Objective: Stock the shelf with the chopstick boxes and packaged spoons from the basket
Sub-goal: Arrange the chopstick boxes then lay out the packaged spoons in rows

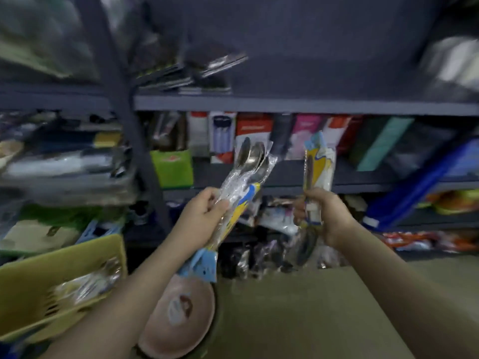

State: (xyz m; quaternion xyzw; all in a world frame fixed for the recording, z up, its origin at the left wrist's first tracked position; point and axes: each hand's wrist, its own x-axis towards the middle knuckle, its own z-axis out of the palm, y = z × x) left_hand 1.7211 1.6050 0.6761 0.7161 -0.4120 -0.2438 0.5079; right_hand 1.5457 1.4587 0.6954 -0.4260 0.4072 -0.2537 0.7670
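A clear spoon packet (pixel 243 177) is gripped by the left hand (pixel 204 213), bowls pointing up toward the shelf (pixel 285 104), its blue header hanging below the wrist. A second, yellow-and-blue packet (pixel 317 172) is held upright in the right hand (pixel 326 216), fingers curled round its lower part. The yellow basket (pixel 39 275), lower left, is seen with more packaged cutlery inside.

glossy metal spoons (pixel 250 158) in crinkly clear plastic; matt yellow plastic basket (pixel 39 288); dark matt shelf (pixel 298 104).
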